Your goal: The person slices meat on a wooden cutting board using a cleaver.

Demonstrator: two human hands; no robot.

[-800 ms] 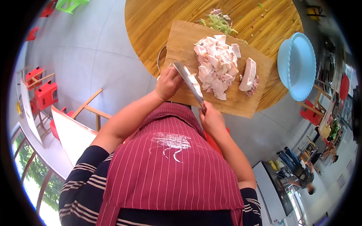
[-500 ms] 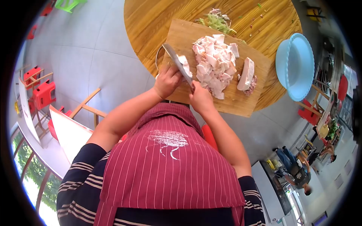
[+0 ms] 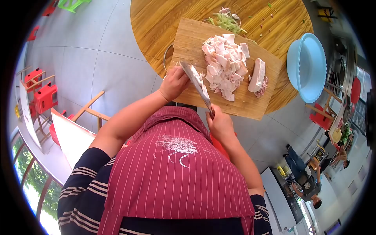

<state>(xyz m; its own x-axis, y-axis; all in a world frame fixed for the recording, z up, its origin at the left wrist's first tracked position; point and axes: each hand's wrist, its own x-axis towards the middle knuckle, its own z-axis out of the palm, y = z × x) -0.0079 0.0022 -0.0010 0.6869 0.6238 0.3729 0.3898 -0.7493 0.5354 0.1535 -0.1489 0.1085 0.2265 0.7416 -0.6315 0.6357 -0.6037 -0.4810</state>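
My right hand [image 3: 220,122] grips the handle of a kitchen knife [image 3: 199,87], whose broad blade slants up and left over the board's left part. Beside the blade, my left hand [image 3: 175,83] has its fingers curled down on a piece of pale fatty meat, mostly hidden under them. A freshly cut pale slice [image 3: 199,78] lies against the blade's right side. To the right, a heap of sliced fatty meat [image 3: 225,64] covers the middle of the wooden cutting board [image 3: 188,37]. A thick uncut strip of meat [image 3: 257,75] lies at the board's right, with reddish bits beside it.
The board rests on a round wooden table [image 3: 152,29] and overhangs its near edge. Green and pale scraps [image 3: 227,21] lie behind it. A light-blue basin [image 3: 306,68] stands at the right. A person [image 3: 307,176] is in the background, lower right; red stools [image 3: 45,98] stand left.
The knife has shifted down and right, its handle nearer my body, with my right hand moving along. The left hand stays close to the blade, and the slice now stretches farther along it.
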